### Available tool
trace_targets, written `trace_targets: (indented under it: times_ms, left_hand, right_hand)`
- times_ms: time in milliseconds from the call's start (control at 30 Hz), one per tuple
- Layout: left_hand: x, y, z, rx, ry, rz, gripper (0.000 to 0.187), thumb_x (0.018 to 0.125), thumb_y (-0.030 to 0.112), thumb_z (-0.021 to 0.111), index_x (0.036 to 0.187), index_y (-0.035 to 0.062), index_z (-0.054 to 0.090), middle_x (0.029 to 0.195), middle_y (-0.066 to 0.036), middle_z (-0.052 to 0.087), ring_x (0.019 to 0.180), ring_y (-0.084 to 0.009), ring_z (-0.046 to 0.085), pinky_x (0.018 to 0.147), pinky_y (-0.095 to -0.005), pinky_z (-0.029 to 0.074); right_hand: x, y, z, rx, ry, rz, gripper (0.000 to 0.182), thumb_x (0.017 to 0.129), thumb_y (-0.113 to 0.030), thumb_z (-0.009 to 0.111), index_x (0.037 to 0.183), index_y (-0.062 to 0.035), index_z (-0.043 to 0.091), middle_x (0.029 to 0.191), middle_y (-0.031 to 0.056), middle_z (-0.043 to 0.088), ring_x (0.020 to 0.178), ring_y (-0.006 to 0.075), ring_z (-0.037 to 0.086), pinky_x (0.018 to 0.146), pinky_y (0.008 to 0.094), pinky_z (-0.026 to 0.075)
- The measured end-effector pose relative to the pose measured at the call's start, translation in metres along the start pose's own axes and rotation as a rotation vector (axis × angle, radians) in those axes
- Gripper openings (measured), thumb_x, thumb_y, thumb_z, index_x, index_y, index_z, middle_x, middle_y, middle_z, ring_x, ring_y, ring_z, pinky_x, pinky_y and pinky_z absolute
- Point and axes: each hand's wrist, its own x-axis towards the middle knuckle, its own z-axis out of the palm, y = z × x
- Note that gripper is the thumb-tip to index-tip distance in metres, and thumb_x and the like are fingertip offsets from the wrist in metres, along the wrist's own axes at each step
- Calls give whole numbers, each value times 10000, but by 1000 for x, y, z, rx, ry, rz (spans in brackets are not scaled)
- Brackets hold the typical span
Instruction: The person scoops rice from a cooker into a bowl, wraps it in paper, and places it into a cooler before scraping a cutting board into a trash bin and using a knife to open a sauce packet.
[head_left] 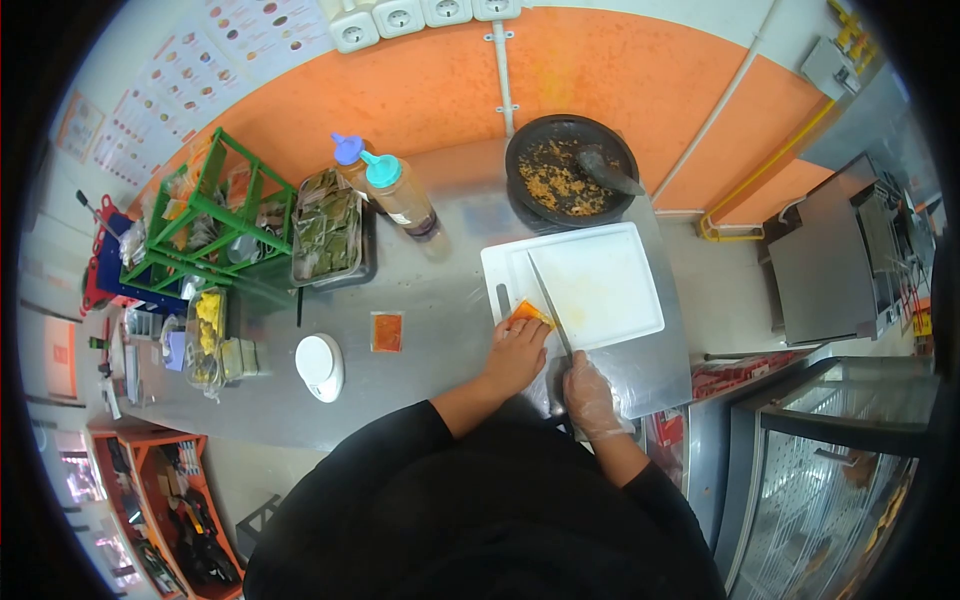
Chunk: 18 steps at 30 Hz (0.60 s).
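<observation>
My right hand (592, 396), in a clear plastic glove, grips a long-bladed knife (548, 295) by the handle. The blade lies diagonally over the white cutting board (620, 265), its tip pointing away from me. Bare and close to the blade, my left hand (516, 352) holds a small orange packet (532, 314) at the board's near left edge. The fingers cover part of that packet. Farther left, a flat clear packet with orange-red contents (387, 332) lies on the steel table (440, 310).
Behind the board stands a black pan (515, 190) of browned crumbly food with a spatula (605, 170). Leftward are two squeeze bottles (405, 195), a tray of leaf-wrapped items (328, 230), a green rack (215, 240), and a white scale (319, 366). A glass cabinet (830, 480) stands at right.
</observation>
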Motion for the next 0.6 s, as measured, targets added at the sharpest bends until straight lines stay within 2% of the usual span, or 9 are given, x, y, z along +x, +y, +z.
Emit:
trace_targets:
  times_ms: [67,167,367,433,600]
  left_hand:
    - [5,-4,1,-31,-11,-16,378,822,155,669,1195,116,621,1227,-53,597,1202,-229,534,980,-465,367]
    - [11,-14,0,-74,-18,-4,315,830,164,674,1140,117,639,1199,-44,603,1166,-233,551,948,-447,382]
    - [8,-18,-3,56,18,121,319,840,203,688,1147,124,649,1207,-37,601,1247,-228,518,992,-452,373]
    - [5,-15,-7,59,-20,97,345,846,207,684,1180,133,643,1234,-35,592,1280,-226,499,1013,-478,357]
    - [1,-10,-13,59,-60,75,381,843,216,679,1215,143,640,1269,-41,581,1281,-237,501,1019,-532,340]
  right_hand:
    - [0,1,-2,-7,-7,33,194,934,-142,471,1064,-2,502,926,291,652,846,496,639,771,576,501]
    - [-5,5,-5,19,73,-75,202,943,-150,485,1083,-5,505,865,282,642,792,484,632,711,574,500]
    - [-5,7,3,36,30,-38,228,945,-153,480,1124,-15,511,867,277,646,779,486,629,706,572,500]
    - [-6,3,2,48,-21,-26,225,952,-171,457,1103,-9,493,939,294,648,849,491,641,770,574,504]
    - [-7,-8,-4,-31,-46,-15,218,958,-159,446,1117,-18,496,949,281,656,840,471,658,758,562,522]
